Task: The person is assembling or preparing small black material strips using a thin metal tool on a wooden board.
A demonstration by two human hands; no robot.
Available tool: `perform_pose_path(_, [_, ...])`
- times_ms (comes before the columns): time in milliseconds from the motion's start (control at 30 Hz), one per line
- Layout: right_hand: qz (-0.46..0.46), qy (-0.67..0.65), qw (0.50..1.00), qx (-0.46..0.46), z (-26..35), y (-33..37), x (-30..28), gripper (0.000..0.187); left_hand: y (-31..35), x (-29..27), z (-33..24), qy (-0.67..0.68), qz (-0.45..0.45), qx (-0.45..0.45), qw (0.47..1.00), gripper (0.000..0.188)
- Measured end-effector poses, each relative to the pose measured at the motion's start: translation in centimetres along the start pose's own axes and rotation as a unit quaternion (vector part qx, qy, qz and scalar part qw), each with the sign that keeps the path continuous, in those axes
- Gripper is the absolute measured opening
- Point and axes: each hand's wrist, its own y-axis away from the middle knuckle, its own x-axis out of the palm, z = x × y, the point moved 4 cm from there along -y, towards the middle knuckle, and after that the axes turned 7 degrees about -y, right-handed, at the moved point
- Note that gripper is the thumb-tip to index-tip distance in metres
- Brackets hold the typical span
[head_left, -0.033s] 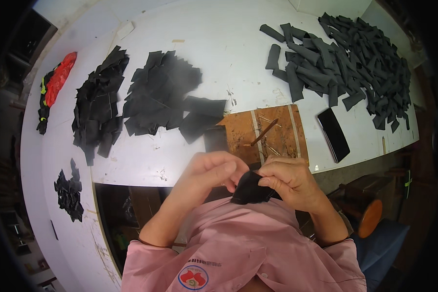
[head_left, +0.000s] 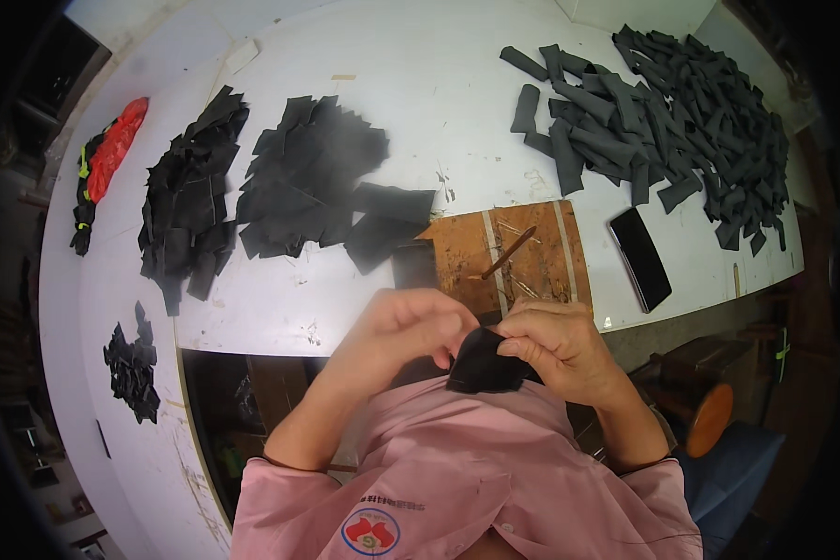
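A small black fabric piece [head_left: 485, 366] hangs in front of my pink shirt, near the table's front edge. My right hand [head_left: 555, 347] is closed, pinching the cloth's upper right corner between thumb and curled fingers. At the upper left of the cloth, my left hand [head_left: 409, 334] has its fingers bent together against the edge; their tips are partly hidden. Just beyond both hands lies a worn wooden board [head_left: 457, 247] with a brown pointed stick [head_left: 509, 253] on it. A flat dark cloth piece [head_left: 414, 267] lies along the board's left side.
Heaps of flat black cloth pieces [head_left: 308, 177] and dark scraps [head_left: 187, 205] cover the left of the white table [head_left: 420, 112]. Many narrow dark fabric tubes [head_left: 616, 121] are piled at the far right. Nearer are a phone [head_left: 640, 259], a red bundle [head_left: 119, 140] and a small scrap pile [head_left: 133, 369].
The hanging cloth has shifted very slightly to the right at its lower edge. Both hands stay almost in place, still at the cloth.
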Motion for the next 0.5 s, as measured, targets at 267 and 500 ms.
perform_pose_path(267, [-0.009, 0.120, 0.990, -0.079, -0.2, -0.3, 0.6, 0.014, -0.2, 0.4, -0.2, -0.175, -0.001, -0.019, 0.984, 0.007])
perform_pose_path(500, [-0.228, -0.008, 0.974, -0.010, -0.5, 1.0, 2.6, 0.021, 0.5, 2.2, 2.8, -0.171, -0.263, 0.156, 0.937, 0.009])
